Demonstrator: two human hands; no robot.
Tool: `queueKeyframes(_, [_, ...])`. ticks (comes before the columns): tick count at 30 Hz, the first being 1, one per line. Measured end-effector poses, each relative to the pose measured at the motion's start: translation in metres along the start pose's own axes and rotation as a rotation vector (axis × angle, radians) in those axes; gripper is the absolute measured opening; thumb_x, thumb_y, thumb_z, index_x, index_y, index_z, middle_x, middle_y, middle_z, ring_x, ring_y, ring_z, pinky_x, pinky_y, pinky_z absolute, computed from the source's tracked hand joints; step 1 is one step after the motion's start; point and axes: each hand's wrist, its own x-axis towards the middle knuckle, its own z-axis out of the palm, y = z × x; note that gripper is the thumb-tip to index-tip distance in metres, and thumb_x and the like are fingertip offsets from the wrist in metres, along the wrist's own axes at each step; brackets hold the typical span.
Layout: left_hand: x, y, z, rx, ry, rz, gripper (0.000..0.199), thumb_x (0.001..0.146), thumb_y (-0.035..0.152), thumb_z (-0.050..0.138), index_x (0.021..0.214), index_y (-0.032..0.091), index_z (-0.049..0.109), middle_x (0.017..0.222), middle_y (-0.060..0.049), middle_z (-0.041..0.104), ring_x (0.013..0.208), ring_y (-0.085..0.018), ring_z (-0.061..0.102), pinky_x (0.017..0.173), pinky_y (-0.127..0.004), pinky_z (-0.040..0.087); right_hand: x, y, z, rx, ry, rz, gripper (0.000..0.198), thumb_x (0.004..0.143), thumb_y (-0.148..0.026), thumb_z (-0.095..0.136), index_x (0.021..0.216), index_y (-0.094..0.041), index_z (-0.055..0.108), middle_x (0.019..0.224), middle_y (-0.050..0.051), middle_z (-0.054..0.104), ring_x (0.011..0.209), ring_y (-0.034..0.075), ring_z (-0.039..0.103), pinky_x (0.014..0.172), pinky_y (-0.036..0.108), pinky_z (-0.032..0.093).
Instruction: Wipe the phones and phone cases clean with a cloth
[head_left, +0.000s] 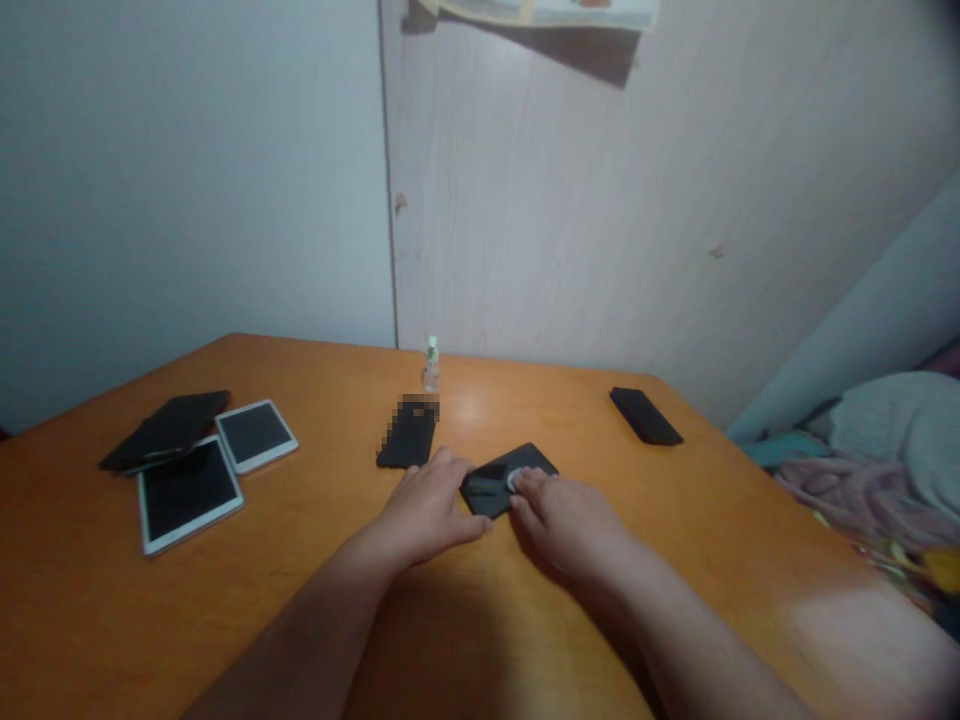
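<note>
A black device with a glossy screen (486, 488), phone or small tablet in shape, lies flat on the table between my hands. My left hand (424, 512) rests at its left end, with the thumb at the near corner and the fingers at the far edge, holding it. Over its right part is my right hand (566, 515), fingers together, pressing a small white wad (514, 480) against the screen. Most of the wad is hidden under the fingertips, so its material is unclear. Just beyond my left hand lies a black phone-like item (409, 435), partly pixelated.
On the left, two white-framed tablets (191, 495) lie beside a black folding case (169, 430). A small clear bottle (431, 365) stands behind the phone-like item. Another black flat case (645, 415) lies at the right. Piled cloth (885, 480) sits past the table's right edge.
</note>
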Motion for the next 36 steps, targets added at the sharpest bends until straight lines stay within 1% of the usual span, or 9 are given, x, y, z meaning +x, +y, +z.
queueKeyframes(2, [0.0, -0.001, 0.001, 0.0, 0.004, 0.007, 0.057, 0.07, 0.055, 0.073, 0.119, 0.027, 0.064, 0.11, -0.006, 0.06, 0.098, -0.028, 0.062, 0.081, -0.035, 0.045, 0.006, 0.009, 0.001, -0.02, 0.027, 0.126, 0.039, 0.099, -0.034, 0.039, 0.118, -0.016, 0.068, 0.123, 0.016, 0.068, 0.105, 0.031, 0.068, 0.088, 0.042, 0.051])
queueKeyframes(4, [0.001, -0.002, 0.001, 0.0, 0.015, 0.012, 0.058, 0.07, 0.054, 0.074, 0.119, 0.025, 0.064, 0.107, -0.007, 0.06, 0.099, -0.028, 0.061, 0.081, -0.034, 0.045, 0.008, 0.01, 0.005, -0.03, 0.054, 0.129, 0.038, 0.098, -0.034, 0.042, 0.118, -0.013, 0.067, 0.121, 0.018, 0.068, 0.107, 0.031, 0.066, 0.09, 0.042, 0.049])
queueKeyframes(10, [0.001, -0.005, 0.003, -0.012, 0.034, 0.045, 0.053, 0.073, 0.055, 0.074, 0.114, 0.022, 0.067, 0.102, -0.007, 0.059, 0.1, -0.026, 0.057, 0.084, -0.033, 0.044, 0.001, -0.008, 0.011, 0.072, 0.064, -0.216, 0.038, 0.097, -0.035, 0.045, 0.12, -0.015, 0.067, 0.128, 0.016, 0.066, 0.119, 0.029, 0.06, 0.103, 0.042, 0.042])
queueKeyframes(16, [0.004, -0.009, 0.006, -0.038, 0.052, 0.051, 0.049, 0.07, 0.042, 0.076, 0.112, 0.019, 0.064, 0.104, -0.006, 0.058, 0.1, -0.025, 0.056, 0.085, -0.035, 0.044, 0.016, 0.013, 0.016, 0.062, 0.151, 0.079, 0.036, 0.095, -0.028, 0.047, 0.119, -0.01, 0.067, 0.125, 0.021, 0.066, 0.115, 0.033, 0.062, 0.1, 0.047, 0.045])
queueKeyframes(22, [0.003, -0.006, 0.004, -0.049, 0.031, 0.028, 0.042, 0.07, 0.037, 0.074, 0.105, 0.019, 0.059, 0.104, -0.006, 0.058, 0.101, -0.026, 0.057, 0.085, -0.036, 0.044, 0.009, -0.005, 0.023, 0.162, 0.146, -0.274, 0.036, 0.095, -0.028, 0.047, 0.125, -0.016, 0.064, 0.134, 0.014, 0.063, 0.128, 0.027, 0.055, 0.11, 0.043, 0.039])
queueKeyframes(24, [0.003, -0.004, 0.003, -0.072, 0.038, 0.012, 0.043, 0.069, 0.035, 0.075, 0.105, 0.019, 0.057, 0.106, -0.006, 0.059, 0.103, -0.026, 0.057, 0.085, -0.035, 0.044, 0.012, 0.001, 0.022, 0.169, 0.154, -0.224, 0.038, 0.097, -0.027, 0.045, 0.127, -0.016, 0.064, 0.136, 0.014, 0.062, 0.129, 0.027, 0.055, 0.11, 0.044, 0.039])
queueKeyframes(29, [0.0, 0.002, 0.002, -0.206, 0.008, -0.029, 0.047, 0.07, 0.029, 0.073, 0.11, 0.02, 0.05, 0.106, -0.005, 0.06, 0.096, -0.024, 0.06, 0.08, -0.034, 0.046, 0.027, 0.024, 0.023, 0.204, 0.23, 0.07, 0.048, 0.097, -0.024, 0.044, 0.141, -0.009, 0.053, 0.149, 0.019, 0.049, 0.138, 0.029, 0.046, 0.115, 0.045, 0.036])
queueKeyframes(34, [-0.002, 0.006, 0.004, -0.321, 0.07, 0.083, 0.046, 0.071, 0.019, 0.069, 0.112, 0.021, 0.048, 0.111, -0.005, 0.059, 0.104, -0.024, 0.059, 0.089, -0.036, 0.048, 0.022, 0.006, 0.03, 0.269, 0.244, -0.209, 0.052, 0.095, -0.024, 0.046, 0.146, -0.015, 0.048, 0.153, 0.013, 0.045, 0.144, 0.025, 0.038, 0.119, 0.043, 0.031])
queueKeyframes(36, [-0.002, 0.008, 0.005, -0.331, 0.088, 0.104, 0.049, 0.071, 0.016, 0.067, 0.115, 0.022, 0.047, 0.114, -0.006, 0.059, 0.106, -0.025, 0.059, 0.09, -0.037, 0.048, 0.02, 0.005, 0.029, 0.273, 0.247, -0.247, 0.05, 0.096, -0.025, 0.044, 0.146, -0.017, 0.049, 0.153, 0.011, 0.046, 0.143, 0.024, 0.039, 0.119, 0.043, 0.03])
